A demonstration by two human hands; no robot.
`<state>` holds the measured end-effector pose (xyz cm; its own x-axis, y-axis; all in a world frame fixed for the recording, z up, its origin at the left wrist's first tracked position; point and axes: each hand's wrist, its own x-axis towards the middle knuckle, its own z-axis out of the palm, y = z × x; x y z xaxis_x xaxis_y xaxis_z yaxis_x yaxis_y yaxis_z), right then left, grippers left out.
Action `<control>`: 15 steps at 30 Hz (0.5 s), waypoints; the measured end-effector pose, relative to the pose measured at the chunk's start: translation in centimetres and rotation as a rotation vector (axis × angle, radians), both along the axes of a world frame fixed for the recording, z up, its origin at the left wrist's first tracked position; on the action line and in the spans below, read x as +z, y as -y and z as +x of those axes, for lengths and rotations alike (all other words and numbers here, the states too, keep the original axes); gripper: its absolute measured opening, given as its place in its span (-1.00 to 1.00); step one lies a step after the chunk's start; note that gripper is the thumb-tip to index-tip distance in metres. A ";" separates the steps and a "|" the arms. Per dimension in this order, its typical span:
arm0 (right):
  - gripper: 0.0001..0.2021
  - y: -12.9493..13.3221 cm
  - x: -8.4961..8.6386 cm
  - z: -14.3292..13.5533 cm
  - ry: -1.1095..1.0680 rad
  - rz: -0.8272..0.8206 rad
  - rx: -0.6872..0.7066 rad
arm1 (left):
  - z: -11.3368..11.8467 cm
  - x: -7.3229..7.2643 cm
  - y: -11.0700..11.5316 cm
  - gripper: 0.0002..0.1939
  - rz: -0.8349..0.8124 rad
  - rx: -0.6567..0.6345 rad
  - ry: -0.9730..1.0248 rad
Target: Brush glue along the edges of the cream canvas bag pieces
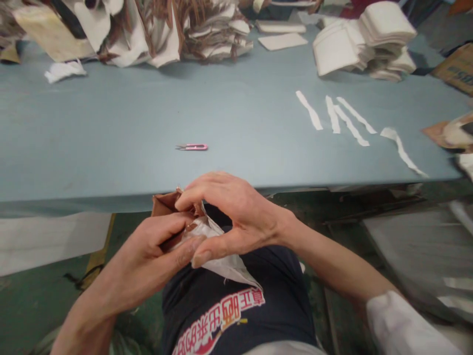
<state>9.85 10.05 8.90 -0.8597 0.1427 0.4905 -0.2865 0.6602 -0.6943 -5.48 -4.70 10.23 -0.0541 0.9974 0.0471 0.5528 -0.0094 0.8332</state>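
Here, two hands (pixel 238 209) touch one brown-white piece (pixel 234 270), left clamped, right spread; beyond lie one snipper (pixel 197 147), five strips (pixel 332 116).

Can't see much of the folded brown-and-white piece of soft material (pixel 229 268), tbh: the left hand (pixel 158 251) and right hand (pixel 240 209) cover its middle, and whatever the left fingers do underneath is hidden. The red-and-white lettering (pixel 229 315) on the dark navy cloth (pixel 284 291) runs off the bottom edge. Up top, the heap of floppy brown-and-white pieces (pixel 218 34) gets chopped off, too smeary to count layers. The brown cardboard box (pixel 456 69) is cut off at right, its print mostly blurred. Same edge slices a beige-and-black item (pixel 458 133), no clue what it is.
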 end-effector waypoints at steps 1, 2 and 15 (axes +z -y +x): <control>-0.64 -0.2 0.0 -0.2 -0.002 0.034 0.018 | 0.2 0.2 0.1 -0.58 -0.009 0.001 -0.009; -0.66 -0.3 0.0 -0.3 -0.008 0.068 0.028 | 0.5 0.3 0.1 -0.59 -0.027 0.002 -0.023; -0.48 0.0 -0.5 -0.5 0.170 0.175 0.106 | 1.0 0.3 1.4 -0.69 -0.151 0.044 0.053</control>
<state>9.35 10.06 8.40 -0.9374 -0.0267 0.3474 -0.2496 0.7470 -0.6162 -4.48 -6.13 10.56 -0.0966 0.9896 -0.1070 0.5055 0.1414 0.8512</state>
